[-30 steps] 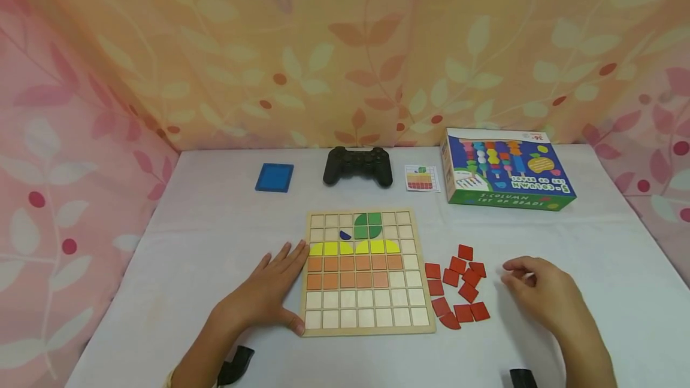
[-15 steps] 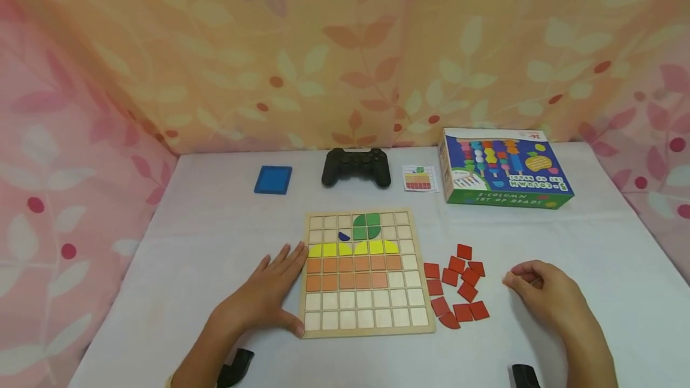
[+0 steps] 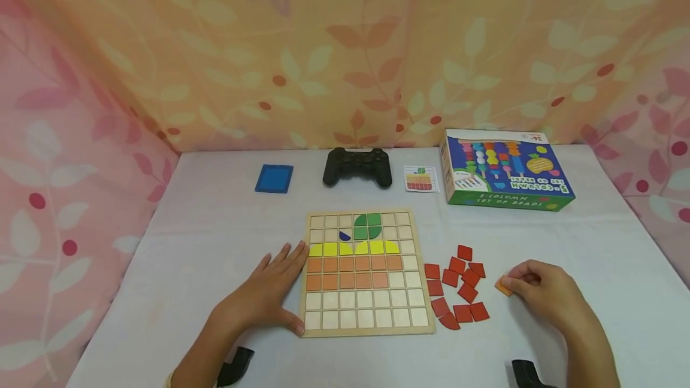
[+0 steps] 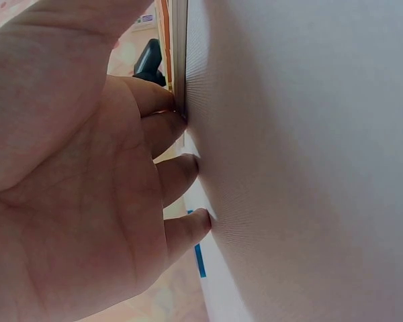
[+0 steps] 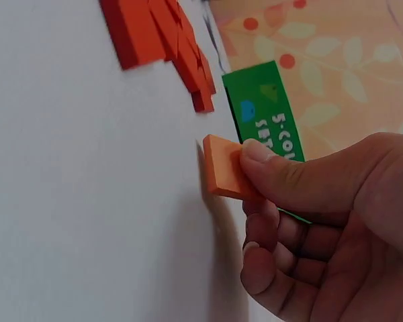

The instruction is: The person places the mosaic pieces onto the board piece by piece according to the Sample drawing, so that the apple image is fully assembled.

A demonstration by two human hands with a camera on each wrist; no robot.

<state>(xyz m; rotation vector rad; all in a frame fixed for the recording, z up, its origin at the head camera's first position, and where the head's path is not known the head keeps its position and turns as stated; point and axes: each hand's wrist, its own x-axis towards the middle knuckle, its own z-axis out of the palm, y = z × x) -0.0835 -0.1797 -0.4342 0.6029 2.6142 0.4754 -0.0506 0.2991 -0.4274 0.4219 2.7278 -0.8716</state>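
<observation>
A wooden grid board (image 3: 366, 318) lies flat in the head view, with green, dark blue, yellow and orange pieces in its upper cells. Spread along the board's left edge, my left hand (image 3: 266, 298) touches it with thumb and fingertips. My right hand (image 3: 550, 292) pinches an orange square tile (image 3: 504, 286) between thumb and fingers, right of the board and just above the table. The right wrist view shows that orange tile (image 5: 225, 166) tilted, its far side hidden by the thumb. Between board and right hand lie several red tiles (image 3: 462, 313), one of them rounded.
Along the back of the white table stand a blue square tray (image 3: 274, 178), a black game controller (image 3: 358, 167), a small pattern card (image 3: 421, 179) and a toy box (image 3: 509, 171). Black wrist-camera parts (image 3: 235, 367) show near the front edge. Patterned cloth (image 3: 302, 76) hangs behind.
The orange tile has come into view in my right hand's fingertips, and that hand has shifted slightly. My left hand stays against the board.
</observation>
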